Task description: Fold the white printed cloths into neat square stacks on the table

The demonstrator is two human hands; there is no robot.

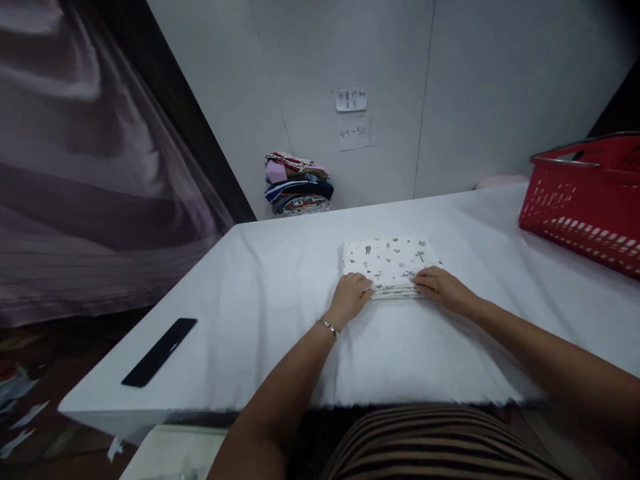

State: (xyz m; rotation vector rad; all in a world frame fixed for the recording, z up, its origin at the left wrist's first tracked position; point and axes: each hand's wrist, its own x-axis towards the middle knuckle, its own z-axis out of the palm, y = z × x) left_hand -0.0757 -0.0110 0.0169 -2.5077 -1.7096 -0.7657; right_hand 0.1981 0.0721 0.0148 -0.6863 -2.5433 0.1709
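Note:
A folded white cloth with small printed motifs lies flat on the white-covered table, its layered edge facing me. My left hand, with a silver bracelet at the wrist, grips the cloth's near left corner, fingers on top and thumb at the front edge. At the near right corner, my right hand holds the cloth the same way, its fingers resting on the top layer.
A red plastic basket stands at the table's right. Near the left edge lies a dark flat object. Behind the table is a stack of folded fabrics against the wall. A pale curtain hangs at the left.

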